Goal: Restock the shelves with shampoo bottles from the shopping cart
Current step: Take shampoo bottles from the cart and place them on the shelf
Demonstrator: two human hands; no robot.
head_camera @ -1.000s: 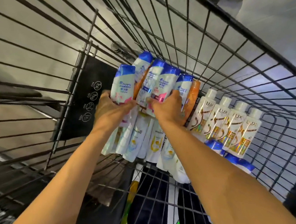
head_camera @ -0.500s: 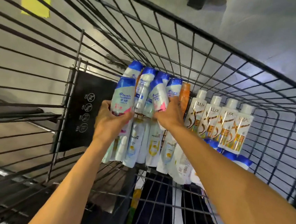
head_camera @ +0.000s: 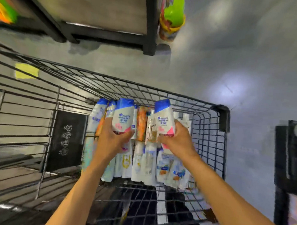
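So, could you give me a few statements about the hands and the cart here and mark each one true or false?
1. The left hand and the right hand each grip a blue-capped white bottle: the left bottle and the right bottle. True.
2. The cart holds nothing besides those two. False: a row of white bottles lies in it below the hands.
3. An orange bottle shows between the two held ones. True.
4. Both held bottles stand on the black shelf. False: they are over the cart, and the shelf is apart from them, at the top of the view.
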